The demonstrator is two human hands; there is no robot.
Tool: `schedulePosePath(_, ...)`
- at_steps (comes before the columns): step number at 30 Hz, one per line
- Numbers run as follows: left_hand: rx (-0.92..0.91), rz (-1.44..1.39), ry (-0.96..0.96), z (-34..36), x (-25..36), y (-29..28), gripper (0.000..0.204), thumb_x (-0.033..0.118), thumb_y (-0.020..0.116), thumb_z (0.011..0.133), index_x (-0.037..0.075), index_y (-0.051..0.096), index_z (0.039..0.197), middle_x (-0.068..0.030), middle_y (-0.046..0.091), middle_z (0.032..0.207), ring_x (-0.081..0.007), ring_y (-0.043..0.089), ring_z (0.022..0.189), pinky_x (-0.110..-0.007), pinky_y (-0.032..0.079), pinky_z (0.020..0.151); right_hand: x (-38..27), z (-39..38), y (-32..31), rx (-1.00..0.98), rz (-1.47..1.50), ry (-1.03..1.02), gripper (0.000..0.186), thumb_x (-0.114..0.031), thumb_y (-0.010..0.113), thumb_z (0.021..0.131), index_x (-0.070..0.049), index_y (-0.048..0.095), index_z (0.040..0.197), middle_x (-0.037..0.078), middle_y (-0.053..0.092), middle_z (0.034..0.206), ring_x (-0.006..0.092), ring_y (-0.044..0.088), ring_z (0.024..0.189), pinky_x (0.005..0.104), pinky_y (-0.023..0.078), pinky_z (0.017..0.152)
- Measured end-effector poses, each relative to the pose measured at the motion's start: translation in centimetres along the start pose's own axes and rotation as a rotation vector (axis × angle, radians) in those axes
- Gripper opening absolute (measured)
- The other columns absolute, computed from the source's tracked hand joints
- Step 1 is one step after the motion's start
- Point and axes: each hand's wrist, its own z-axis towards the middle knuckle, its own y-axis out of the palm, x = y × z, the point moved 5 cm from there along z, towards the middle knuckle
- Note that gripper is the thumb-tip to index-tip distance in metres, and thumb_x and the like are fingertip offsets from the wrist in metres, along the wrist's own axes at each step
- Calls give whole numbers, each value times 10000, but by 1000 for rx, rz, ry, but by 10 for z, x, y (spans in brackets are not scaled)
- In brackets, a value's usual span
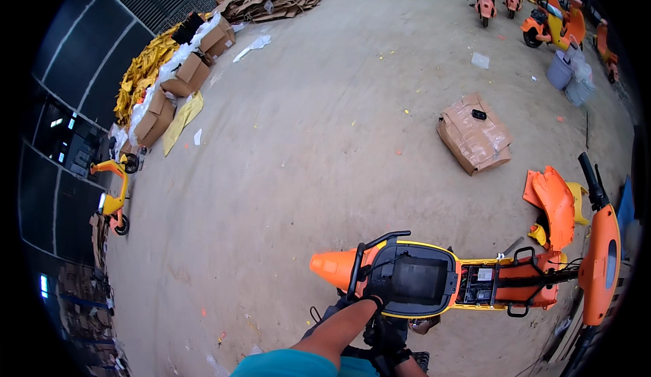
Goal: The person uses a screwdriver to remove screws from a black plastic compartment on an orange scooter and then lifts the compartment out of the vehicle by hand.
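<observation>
The dark-gloved left hand (382, 291) blends into the black plastic bin (420, 279) of the orange-and-yellow scooter (479, 276) at lower right, the dark-gloved right hand (388, 335) below is half lost in darkness, so I cannot tell either grip, while a taped brown cardboard box (473, 136) sits beyond.

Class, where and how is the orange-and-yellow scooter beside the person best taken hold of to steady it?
Probably by the black rail at the back of the scooter, coming from the left over its orange tail, with a hand wrapped around the bar. The rail is thin and raised like a handle, while the tail is broad and smooth; the arm crosses the near side.
</observation>
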Motion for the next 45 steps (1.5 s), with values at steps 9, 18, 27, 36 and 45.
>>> schedulePosePath(9,117,-32,64,11,3,20,279,179,464,885,62,694,991,-180,690,1010,-343,663,984,-439,529,834,24,3,4,283,342,114,384,-276,709,817,-76,523,1087,-1,511,657,147,511,569,288,420,525)
schedulePosePath(18,-8,-105,60,6,11,-7,305,283,498,886,60,672,1000,-163,677,1025,-321,651,968,-427,490,855,66,21,-4,268,536,267,262,-268,543,934,-109,507,1140,23,522,707,174,510,588,298,438,535)
schedulePosePath(27,134,-77,63,-2,0,7,245,251,526,865,61,677,900,-123,697,882,-304,677,830,-421,519,759,153,33,30,-23,859,155,243,-297,372,1020,-196,478,1215,18,480,730,154,458,585,277,401,512)
schedulePosePath(36,-101,-47,-54,-25,33,-62,300,271,514,879,78,659,1058,-163,666,1074,-305,627,1039,-420,472,906,32,25,-12,48,-5,59,513,-261,607,899,-2,394,1287,205,638,1012,343,643,884,403,513,729)
schedulePosePath(45,-26,-29,33,-27,35,-67,270,279,509,871,106,648,1025,-170,675,1004,-339,649,963,-462,501,824,22,33,-16,73,-13,32,507,-218,633,858,21,422,1252,241,601,1065,391,593,998,438,484,816)
